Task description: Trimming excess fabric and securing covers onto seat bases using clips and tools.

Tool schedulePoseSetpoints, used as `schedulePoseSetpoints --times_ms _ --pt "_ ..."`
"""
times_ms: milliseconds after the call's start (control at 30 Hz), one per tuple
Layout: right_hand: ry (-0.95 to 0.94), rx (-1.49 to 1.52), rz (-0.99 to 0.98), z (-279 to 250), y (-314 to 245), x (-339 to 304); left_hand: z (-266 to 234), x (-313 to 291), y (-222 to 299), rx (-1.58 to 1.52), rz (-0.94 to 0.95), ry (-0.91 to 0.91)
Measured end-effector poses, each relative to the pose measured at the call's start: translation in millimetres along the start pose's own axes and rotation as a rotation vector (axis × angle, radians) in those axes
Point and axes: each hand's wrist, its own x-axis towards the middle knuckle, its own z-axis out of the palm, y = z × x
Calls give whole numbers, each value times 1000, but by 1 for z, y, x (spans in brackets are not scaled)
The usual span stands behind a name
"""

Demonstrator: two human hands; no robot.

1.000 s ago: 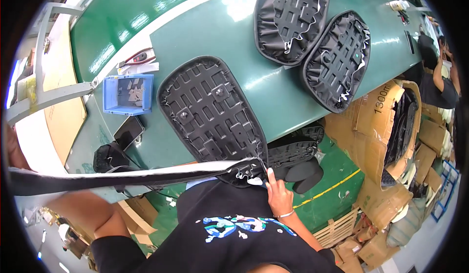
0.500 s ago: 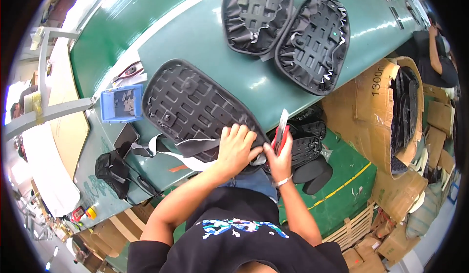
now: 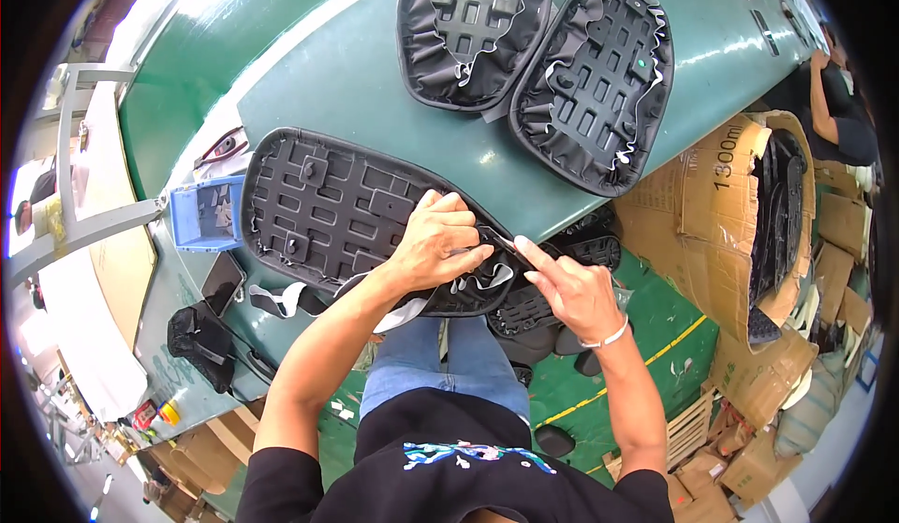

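Resting partly on the table, the black panel stretches from left of the left hand to beneath it, its long axis sloping nearer the body rightward, its narrower end toward the right hand. Rows of moulded slots and raised knobs mark its face; white-edged fabric puckers at that end. A black-and-white strip curls lower left of the left hand, which is closed, its contents hidden. The right hand grips a slim tool.
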Motion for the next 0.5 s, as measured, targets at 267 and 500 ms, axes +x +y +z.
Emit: schedulePoseSetpoints --times_ms 267,500 --pt "83 22 428 47 -74 -59 -19 7 -4 -1579 -438 672" --pt "82 -63 367 11 -48 -28 -37 37 9 36 104 -136"
